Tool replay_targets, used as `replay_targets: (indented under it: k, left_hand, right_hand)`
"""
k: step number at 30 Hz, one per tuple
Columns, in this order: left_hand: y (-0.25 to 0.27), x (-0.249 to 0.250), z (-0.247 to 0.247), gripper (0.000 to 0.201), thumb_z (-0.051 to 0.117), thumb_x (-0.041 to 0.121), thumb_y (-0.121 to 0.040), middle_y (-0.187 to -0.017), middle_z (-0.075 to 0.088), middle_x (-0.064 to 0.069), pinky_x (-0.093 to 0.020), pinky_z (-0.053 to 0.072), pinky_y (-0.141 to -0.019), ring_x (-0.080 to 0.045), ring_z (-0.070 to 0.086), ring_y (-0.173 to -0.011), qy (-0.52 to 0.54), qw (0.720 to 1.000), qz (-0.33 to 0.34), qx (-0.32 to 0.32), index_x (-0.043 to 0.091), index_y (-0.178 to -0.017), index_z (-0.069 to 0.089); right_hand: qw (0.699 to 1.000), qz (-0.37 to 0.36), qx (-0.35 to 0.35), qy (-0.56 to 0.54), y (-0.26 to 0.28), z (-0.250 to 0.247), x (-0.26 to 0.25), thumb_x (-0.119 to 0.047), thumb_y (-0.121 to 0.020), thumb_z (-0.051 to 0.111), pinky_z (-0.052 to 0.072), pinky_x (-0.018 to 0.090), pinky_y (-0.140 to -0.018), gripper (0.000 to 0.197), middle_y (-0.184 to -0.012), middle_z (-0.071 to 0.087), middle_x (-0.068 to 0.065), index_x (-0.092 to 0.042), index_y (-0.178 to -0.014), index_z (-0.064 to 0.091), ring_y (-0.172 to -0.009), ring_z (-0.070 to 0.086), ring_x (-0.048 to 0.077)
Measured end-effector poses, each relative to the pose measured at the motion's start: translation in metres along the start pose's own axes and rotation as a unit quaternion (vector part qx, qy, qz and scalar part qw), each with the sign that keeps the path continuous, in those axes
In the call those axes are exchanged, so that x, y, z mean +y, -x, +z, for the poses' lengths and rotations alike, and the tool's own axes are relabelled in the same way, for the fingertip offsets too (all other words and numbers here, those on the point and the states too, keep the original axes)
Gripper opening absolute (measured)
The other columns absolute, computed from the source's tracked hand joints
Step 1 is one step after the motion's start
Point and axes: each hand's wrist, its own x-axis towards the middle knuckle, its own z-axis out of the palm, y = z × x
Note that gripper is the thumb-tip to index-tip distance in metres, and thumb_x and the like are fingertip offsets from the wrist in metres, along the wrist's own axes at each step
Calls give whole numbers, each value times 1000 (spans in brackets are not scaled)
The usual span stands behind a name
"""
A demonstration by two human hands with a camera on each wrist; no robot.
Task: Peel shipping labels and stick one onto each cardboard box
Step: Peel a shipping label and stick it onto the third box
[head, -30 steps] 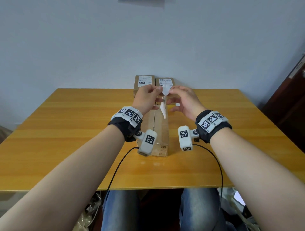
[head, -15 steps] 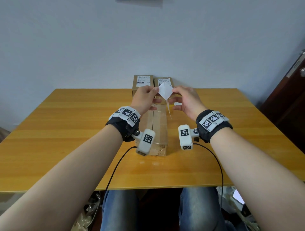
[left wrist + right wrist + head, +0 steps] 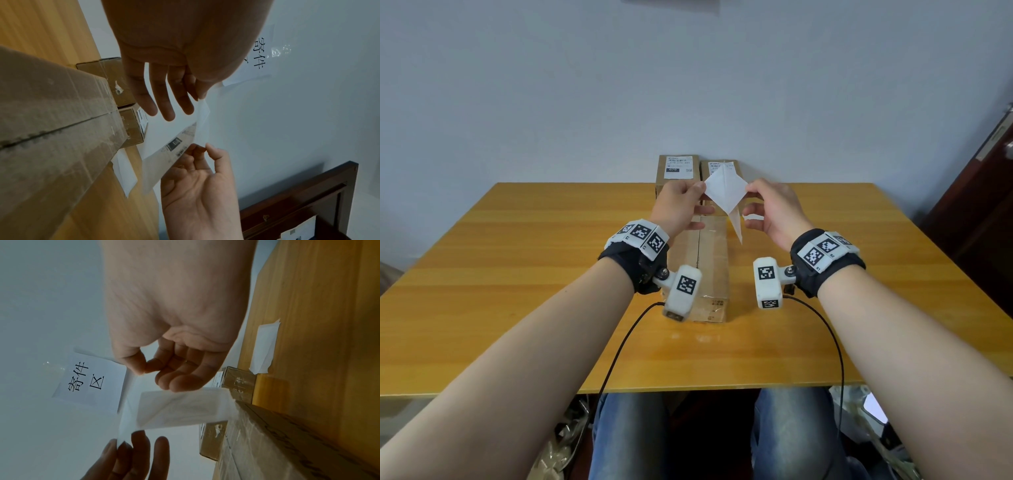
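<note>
My wooden table (image 3: 517,274) carries one long cardboard box (image 3: 705,274) lying flat, two smaller labelled boxes (image 3: 677,171) at its far edge, and a white backing strip (image 3: 265,345).

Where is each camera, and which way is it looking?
Head: worn on the head, looking forward and down at the table; shows both forearms, the left hand and right hand pinching a label above the long box.
Left wrist: on the left wrist, looking along the palm towards the wall; shows both hands.
Right wrist: on the right wrist, looking along the palm towards the wall sign; shows both hands.
All three share the label and the long box.
</note>
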Motion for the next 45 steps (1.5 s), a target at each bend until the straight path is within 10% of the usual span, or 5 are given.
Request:
replay_targets:
  k: [33, 45]
  left_hand:
    - [-2, -12, -20, 20, 52, 22, -107, -107, 73, -2, -38, 63, -74, -19, 76, -90, 147, 983, -100, 31, 10, -113, 66]
    - [-15, -19, -14, 28, 42, 15, -110, -115, 75, -11, -41, 63, -86, -25, 79, -90, 246, 956, -123, 101, -1, -127, 57]
  right_hand:
    - [988, 40, 139, -56, -7, -26, 13, -14, -95, 61, 50, 28, -48, 11, -94, 63, 8, -5, -95, 67, -57, 59, 16]
    - [957, 66, 161, -231, -14, -41, 22, -12, -97, 58, 62, 35, -68, 9, -104, 76, 10, -5, -102, 62, -90, 74, 27]
